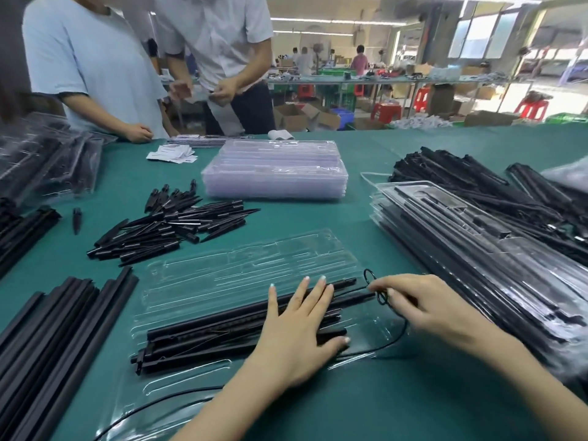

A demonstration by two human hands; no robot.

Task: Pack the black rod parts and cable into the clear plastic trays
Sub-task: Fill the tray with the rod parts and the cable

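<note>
A wide green bench runs off every side of the view, so its edges are cut away. Two people stand across it at the far left, seen only from the shoulders down. Black rod stock is heaped in piles: long bars at the near left running out of frame, a loose pile of pointed pieces in the middle, and a tangled heap at the right, half buried under filled trays. A stack of empty trays sits in the middle of the bench, farther back.

Nearest, an open tray lies flat, its clear walls hard to trace against the green cloth. A bundle of rods lies in its near half, the right ends covered by the left hand, which presses down flat with fingers straight and spread. The right hand pinches a thin black cable at a small loop just past the rod ends; its fingertips are blurred. The cable trails down over the tray's right edge and slips under the left hand. Another length of cable curves along the bottom left, its ends hidden by the forearm and the frame.
</note>
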